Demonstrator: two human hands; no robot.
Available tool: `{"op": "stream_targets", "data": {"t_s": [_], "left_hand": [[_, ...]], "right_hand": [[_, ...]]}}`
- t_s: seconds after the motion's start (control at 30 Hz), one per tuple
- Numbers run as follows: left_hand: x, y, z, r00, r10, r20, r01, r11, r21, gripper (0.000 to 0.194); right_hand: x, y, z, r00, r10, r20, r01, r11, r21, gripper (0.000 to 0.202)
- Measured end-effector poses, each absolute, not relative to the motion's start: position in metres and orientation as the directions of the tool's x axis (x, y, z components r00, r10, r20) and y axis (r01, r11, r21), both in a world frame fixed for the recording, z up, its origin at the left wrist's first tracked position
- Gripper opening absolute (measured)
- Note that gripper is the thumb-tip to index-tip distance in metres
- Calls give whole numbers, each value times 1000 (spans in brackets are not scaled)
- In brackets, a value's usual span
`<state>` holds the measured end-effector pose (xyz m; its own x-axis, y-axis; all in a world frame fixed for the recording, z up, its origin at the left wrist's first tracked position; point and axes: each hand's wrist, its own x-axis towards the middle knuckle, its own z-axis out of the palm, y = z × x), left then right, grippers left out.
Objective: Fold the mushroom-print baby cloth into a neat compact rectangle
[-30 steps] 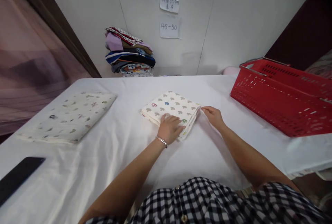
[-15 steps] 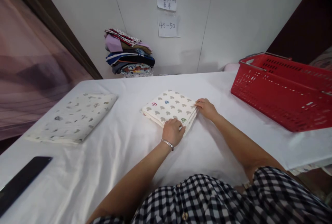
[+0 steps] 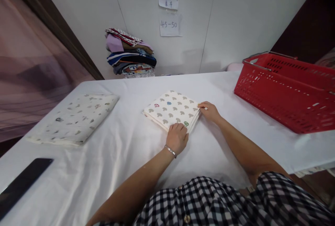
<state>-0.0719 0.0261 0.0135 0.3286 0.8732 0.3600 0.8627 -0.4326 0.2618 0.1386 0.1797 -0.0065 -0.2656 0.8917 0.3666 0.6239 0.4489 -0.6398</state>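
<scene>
A folded white cloth with grey, red, blue and green mushroom prints lies at an angle on the white-covered table. At its near corner is my left hand, a silver bracelet on the wrist; its fingers curl over the edge, and the thumb is tucked against the side. My right hand pinches the right-hand corner between thumb and fingers. Layered edges show along the cloth's near sides. Another folded white cloth, with small plant-like prints, rests flat to the left, apart from both hands.
A red plastic basket stands on the right side of the table. At the back left is a stack of folded fabrics. A dark flat object lies at the near left. Paper signs hang on the wall.
My left hand has slid slightly toward me and right at the near corner, uncovering more of the green mushroom. My right hand has shifted very little; the cloth lies almost where it was.
</scene>
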Motion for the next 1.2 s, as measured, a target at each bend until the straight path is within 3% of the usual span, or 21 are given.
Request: {"op": "stream_targets", "data": {"t_s": [0.17,0.27,0.47,0.67,0.8,0.9,1.03,1.2], "left_hand": [[-70,21,11,364,847,387,831,-483,275,12],[-71,19,10,389,841,376,826,-499,261,23],[-78,17,7,465,812,352,801,-556,224,30],[-97,19,5,574,745,340,729,-654,202,35],[-100,21,6,606,722,332,711,-680,179,38],[-83,30,5,625,715,312,703,-690,171,47],[-48,46,2,646,695,315,690,-709,149,53],[-59,54,8,606,714,352,667,-697,265,42]], "right_hand": [[136,186,-7,-90,955,283,683,266,-681,35],[135,189,-6,-90,985,149,744,166,-648,45],[130,198,4,-145,989,1,746,111,-657,40],[122,199,1,-162,983,-87,539,14,-842,35],[127,212,3,-151,981,-122,357,-61,-932,47],[130,240,10,-66,996,-53,288,-32,-957,64],[126,276,8,143,990,-5,420,-66,-905,69],[127,284,-5,100,995,3,632,-62,-772,62]]}}
